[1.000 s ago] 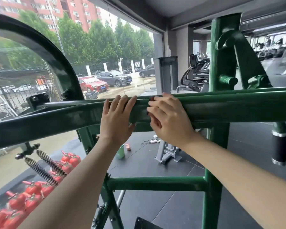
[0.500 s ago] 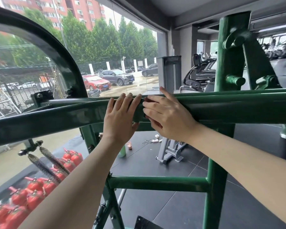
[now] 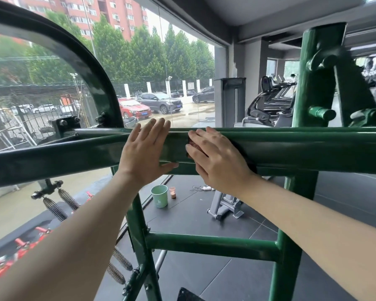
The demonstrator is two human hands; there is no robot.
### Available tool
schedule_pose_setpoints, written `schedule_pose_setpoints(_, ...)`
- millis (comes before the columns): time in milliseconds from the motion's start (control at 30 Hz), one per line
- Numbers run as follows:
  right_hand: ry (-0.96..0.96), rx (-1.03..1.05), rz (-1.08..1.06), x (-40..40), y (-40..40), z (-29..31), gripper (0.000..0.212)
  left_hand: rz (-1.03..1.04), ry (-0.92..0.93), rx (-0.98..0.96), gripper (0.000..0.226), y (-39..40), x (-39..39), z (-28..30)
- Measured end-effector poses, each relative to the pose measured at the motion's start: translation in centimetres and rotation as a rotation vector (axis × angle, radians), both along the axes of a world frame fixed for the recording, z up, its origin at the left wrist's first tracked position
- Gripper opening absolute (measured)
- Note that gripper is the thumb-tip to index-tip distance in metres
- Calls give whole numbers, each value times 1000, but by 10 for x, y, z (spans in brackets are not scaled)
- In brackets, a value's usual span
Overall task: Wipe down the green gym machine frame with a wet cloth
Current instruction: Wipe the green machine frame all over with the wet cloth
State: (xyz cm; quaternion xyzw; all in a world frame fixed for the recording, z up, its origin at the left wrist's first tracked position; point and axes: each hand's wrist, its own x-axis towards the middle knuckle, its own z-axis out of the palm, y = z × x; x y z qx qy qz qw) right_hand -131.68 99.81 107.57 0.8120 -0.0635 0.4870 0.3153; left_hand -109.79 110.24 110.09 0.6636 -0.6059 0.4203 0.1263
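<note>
Here, both forearms reach up from the bottom corners of the frame to the horizontal green bar (image 3: 291, 146) that crosses the middle of the picture.

Left hand (image 3: 146, 151): palm flat against the near face of the bar, just left of centre. The fingers are straight and held close together, pointing up, with their tips above the bar's top edge. The thumb is stretched out to the right along the bar's lower edge. This hand grips nothing.

Right hand (image 3: 217, 157): placed just right of centre, near the left hand but apart from it. The fingers are extended and slightly spread, angled up and to the left over the bar. The hand presses a dark reddish cloth (image 3: 191, 146) against the bar; only a small edge of the cloth shows beneath the fingertips, and a darker strip shows under the heel of the hand.

The bar joins a green upright post (image 3: 313, 83) at the right of the frame. A lower green crossbar (image 3: 213, 244) runs across the bottom centre. On the dark floor below the hands stand a green cup (image 3: 160, 196) and, just beside it, a small jar (image 3: 172, 192).
</note>
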Motion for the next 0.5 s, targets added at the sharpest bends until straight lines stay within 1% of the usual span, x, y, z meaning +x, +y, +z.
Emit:
schedule_pose_setpoints(167, 23, -10, 22, -10, -3, -5, 32, 12, 67, -58, 100, -2, -1, -14)
schedule_pose_setpoints(267, 23, 6, 28, 10, 0, -1, 29, 36, 57, -72, 98, -5, -3, -16)
schedule_pose_setpoints(367, 42, 29, 47, 40, 10, 4, 27, 17, 62, -98, 95, -6, -2, -18)
schedule_pose_setpoints(500, 43, 37, 76, 42, 11, 0, 28, 7, 88, -99, 91, -5, -2, -18)
